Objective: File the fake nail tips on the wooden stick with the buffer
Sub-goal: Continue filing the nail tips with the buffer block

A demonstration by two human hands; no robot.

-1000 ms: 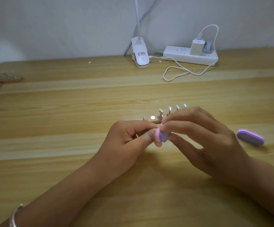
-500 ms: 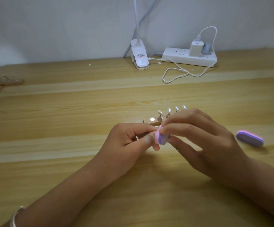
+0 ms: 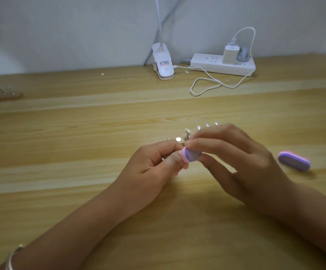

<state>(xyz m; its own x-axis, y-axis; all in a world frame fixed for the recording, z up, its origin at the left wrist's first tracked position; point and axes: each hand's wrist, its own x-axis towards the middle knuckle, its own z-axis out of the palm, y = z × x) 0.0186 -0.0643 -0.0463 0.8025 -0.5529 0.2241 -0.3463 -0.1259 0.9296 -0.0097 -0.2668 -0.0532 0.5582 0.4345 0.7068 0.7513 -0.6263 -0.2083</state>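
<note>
the right hand (image 3: 241,164) grips the buffer (image 3: 190,155), a pink and purple block, with the forefinger on top and the thumb underneath; the other fingers are curled loosely behind. the free end of the buffer points toward the left hand (image 3: 154,164) and touches its thumb tip.

the left hand has its fingers curled, with thumb and forefinger pinched together on a small piece (image 3: 163,159). only a thin end of that piece shows in the gap between the fingers, so it cannot be identified.

the wooden stick (image 3: 174,139) lies on the worktop (image 3: 80,133) just beyond both hands, with one end showing past the left forefinger and the rest hidden behind the right hand. one nail tip (image 3: 187,131) stands on it just beyond the right forefinger. three more nail tips (image 3: 207,125) show over the knuckles of the right hand.

a second buffer (image 3: 294,162) lies flat on the worktop to the outer side of the right hand, apart from it. a bracelet (image 3: 12,256) sits on the left wrist.

far beyond the hands, at the wall, stand a white lamp clip (image 3: 163,65) and a power strip (image 3: 216,65) with a charger (image 3: 229,54) plugged in. a white cable (image 3: 206,84) loops on the worktop in front of the strip.
</note>
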